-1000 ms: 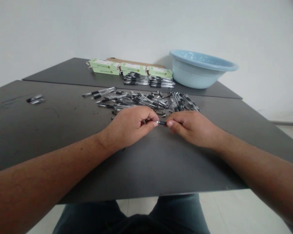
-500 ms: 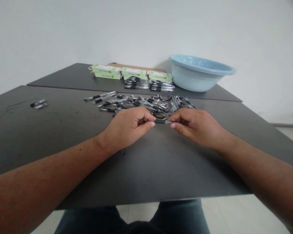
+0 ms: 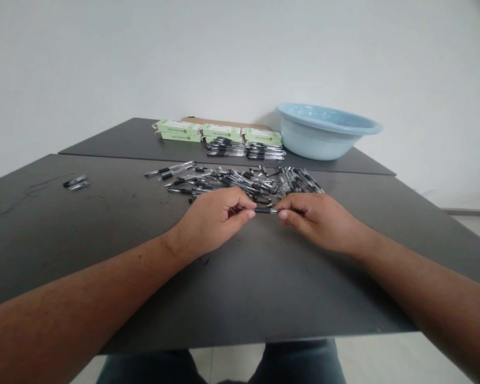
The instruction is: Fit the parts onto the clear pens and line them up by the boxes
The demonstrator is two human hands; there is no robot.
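Observation:
Between my two hands lies a slim pen [image 3: 265,210], held level, its black grip and pale tip end showing in the gap. My left hand [image 3: 220,216] pinches its left end between thumb and fingers. The thumb and forefinger of my right hand [image 3: 314,216] close on the tip end; whether a separate small part is in them is hidden. Just behind the hands spreads a loose pile of pens and pen parts [image 3: 240,181], clear with black grips.
Farther back are stacked finished-looking pens [image 3: 228,148], green-and-white boxes [image 3: 180,130] and a light blue basin [image 3: 320,136]. Several clear caps [image 3: 77,183] lie at the left on the dark table [image 3: 232,298]. A wall stands behind.
The view has tilted, so everything sits slightly lower in the picture. Both hands keep their pinch on the pen, with little movement between them.

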